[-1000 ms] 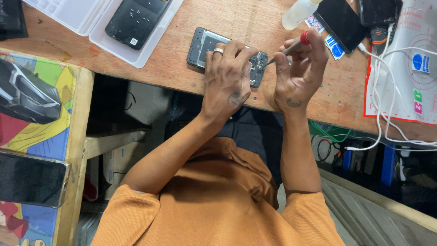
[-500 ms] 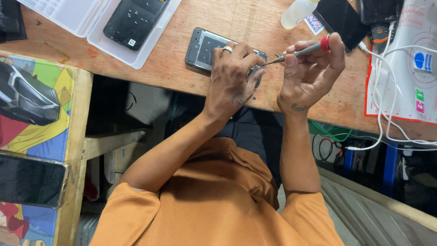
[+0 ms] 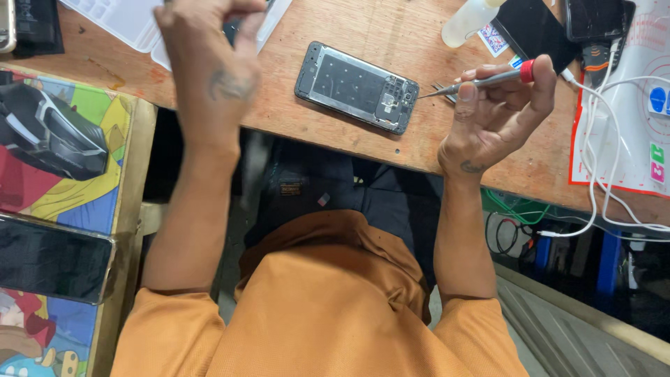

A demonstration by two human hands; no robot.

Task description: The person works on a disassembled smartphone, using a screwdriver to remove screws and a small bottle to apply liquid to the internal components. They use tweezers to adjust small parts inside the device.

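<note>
Head view: an opened phone (image 3: 357, 88) with its back off is lying flat and tilted on the wooden desk (image 3: 391, 28), close to the desk's near edge. The right hand (image 3: 497, 112) is hovering just right of the phone, its fingers (image 3: 469, 94) closing around a thin screwdriver (image 3: 481, 79) with a red cap. The screwdriver is lying nearly level, its tip pointing left and sitting just beside the phone's right end; I cannot tell whether it is touching. The left hand (image 3: 208, 52) is raised well left of the phone, not touching it, fingers curling in together near a white plastic tray (image 3: 122, 17) at the far left of the desk; whether it is pinching anything is not visible. Bare wood is showing between the left hand and the phone, and along the near edge in front of the phone. To the right the room is getting tight: a white bottle (image 3: 469, 19), a dark phone (image 3: 534, 26), a white mat (image 3: 628, 105) and white cables (image 3: 600, 174) are crowding that side. A colourful box (image 3: 63, 139) is sitting left of the desk.
</note>
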